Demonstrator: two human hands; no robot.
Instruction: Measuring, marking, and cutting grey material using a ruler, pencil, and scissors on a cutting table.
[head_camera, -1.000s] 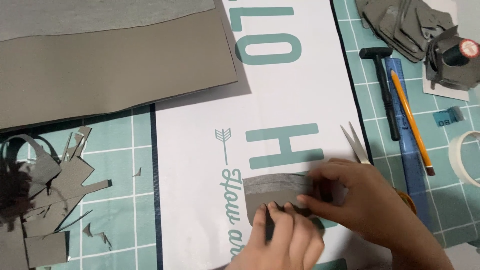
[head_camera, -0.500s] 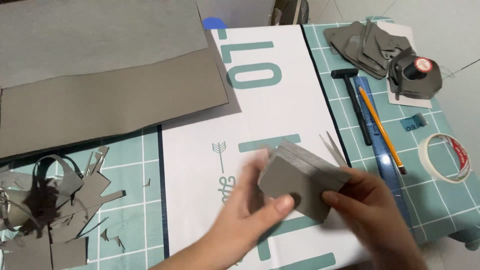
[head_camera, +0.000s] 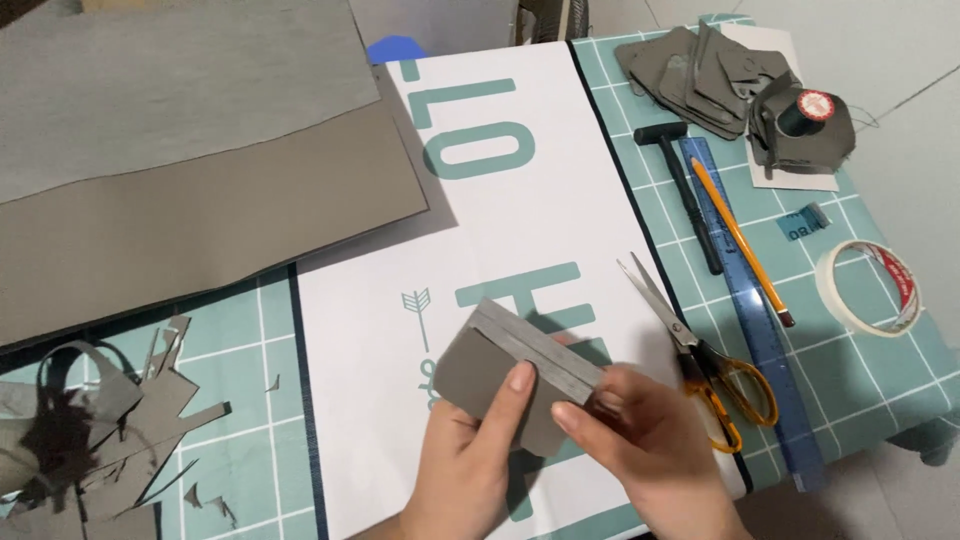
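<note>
At the far left we see a heap of grey scraps (head_camera: 80, 440) lying on the green cutting mat (head_camera: 250, 400), with a large grey sheet (head_camera: 180, 170) spread above them. Next comes the white poster (head_camera: 540, 230) with teal lettering, laid flat across the mat. Over its lower part our left hand (head_camera: 470, 460) grips a stack of grey cut pieces (head_camera: 520, 370), thumb pressed on top and fingers closed underneath, so the stack is lifted off the poster and tilted. Our right hand (head_camera: 640, 450) pinches the stack's right end, fingers shut on it. Just to the right lie orange-handled scissors (head_camera: 700, 350), blades apart, touching the poster's edge. Beyond them we find a black mallet (head_camera: 685, 190), a blue ruler (head_camera: 750, 300) and an orange pencil (head_camera: 740, 240) resting on it. Further right sits a roll of tape (head_camera: 868, 288), and at the top right a pile of grey shapes (head_camera: 700, 75) with a spool of thread (head_camera: 805, 110) on it
</note>
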